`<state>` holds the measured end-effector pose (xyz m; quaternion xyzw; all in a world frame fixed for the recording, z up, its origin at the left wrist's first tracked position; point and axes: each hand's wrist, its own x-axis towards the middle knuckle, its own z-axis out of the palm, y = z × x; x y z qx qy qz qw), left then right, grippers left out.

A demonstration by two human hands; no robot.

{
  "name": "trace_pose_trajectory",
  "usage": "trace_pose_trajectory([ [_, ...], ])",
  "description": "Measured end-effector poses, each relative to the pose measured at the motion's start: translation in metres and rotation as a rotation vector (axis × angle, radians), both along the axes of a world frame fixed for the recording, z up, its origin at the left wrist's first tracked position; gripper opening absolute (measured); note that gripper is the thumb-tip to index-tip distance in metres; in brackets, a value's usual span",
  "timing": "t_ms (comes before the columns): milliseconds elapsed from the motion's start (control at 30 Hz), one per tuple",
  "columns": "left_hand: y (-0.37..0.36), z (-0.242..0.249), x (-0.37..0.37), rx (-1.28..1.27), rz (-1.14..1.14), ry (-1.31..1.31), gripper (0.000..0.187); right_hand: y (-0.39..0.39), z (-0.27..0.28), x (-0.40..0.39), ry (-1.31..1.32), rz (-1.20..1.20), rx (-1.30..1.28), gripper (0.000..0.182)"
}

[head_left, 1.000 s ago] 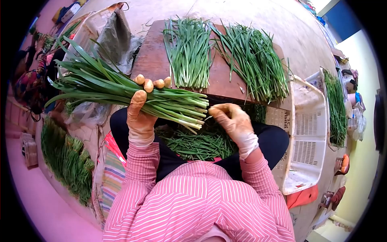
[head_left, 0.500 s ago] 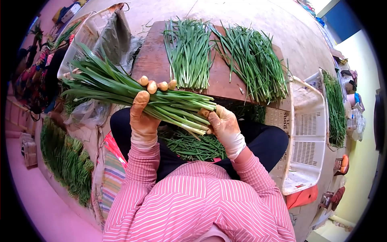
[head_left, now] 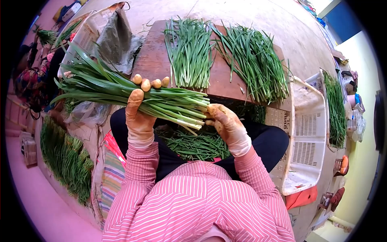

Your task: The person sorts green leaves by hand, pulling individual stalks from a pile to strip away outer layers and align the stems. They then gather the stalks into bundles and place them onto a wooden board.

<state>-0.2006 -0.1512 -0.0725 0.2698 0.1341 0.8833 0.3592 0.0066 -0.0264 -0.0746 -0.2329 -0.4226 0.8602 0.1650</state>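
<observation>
A thick bunch of long green leafy stalks [head_left: 173, 101] lies across my gloved left hand [head_left: 141, 109], whose fingers wrap round it with the fingertips showing on the far side. The leaves point left and the pale stem ends point right. My gloved right hand [head_left: 225, 123] is at the stem ends, fingers bent and pressed near them; whether it grips any stem is hidden. Beyond the bunch, two piles of similar stalks, a left one [head_left: 187, 54] and a right one [head_left: 258, 60], rest on a brown board [head_left: 151, 52].
Cut greens [head_left: 197, 143] lie between my legs. A white crate [head_left: 308, 137] stands at the right, beside more greens [head_left: 334, 109]. Another crate [head_left: 90, 34] with a grey cloth is at the upper left. Bundled greens [head_left: 64, 159] line the left. Another person's patterned sleeve [head_left: 32, 82] shows at far left.
The bunch and my left hand have shifted slightly left. My right hand has moved a little right and down, with its fingers turned differently at the stem ends.
</observation>
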Motion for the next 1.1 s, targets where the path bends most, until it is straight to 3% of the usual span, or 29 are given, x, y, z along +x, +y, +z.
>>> trace_pose_trajectory([
  [233,0.001,0.002,0.001,-0.075,0.016,0.050,0.032,-0.016,-0.029,-0.017,0.137,0.033,-0.246,0.031],
  [467,0.001,0.004,0.006,-0.125,0.056,0.092,0.031,-0.021,-0.010,-0.022,-0.017,-0.071,-0.016,0.024],
  [533,0.002,0.008,0.007,-0.119,0.047,0.070,0.032,-0.021,-0.010,-0.024,-0.092,-0.120,0.560,0.018],
  [567,0.002,0.009,0.007,-0.112,0.037,0.051,0.034,-0.020,-0.010,-0.024,-0.092,-0.117,0.559,0.018],
  [733,0.003,0.003,0.007,-0.105,0.024,0.033,0.035,-0.016,-0.010,-0.028,-0.094,-0.266,1.202,0.014],
  [833,0.003,-0.001,0.006,-0.102,0.011,-0.006,0.036,-0.013,-0.015,-0.029,-0.134,-0.325,1.385,0.007],
  [1033,0.002,-0.004,0.002,-0.106,0.009,-0.047,0.032,-0.004,-0.024,-0.017,-0.230,-0.549,1.360,0.003],
  [1100,0.001,-0.006,-0.002,-0.086,0.016,-0.049,0.032,0.007,-0.026,-0.004,-0.358,-0.512,1.419,0.009],
])
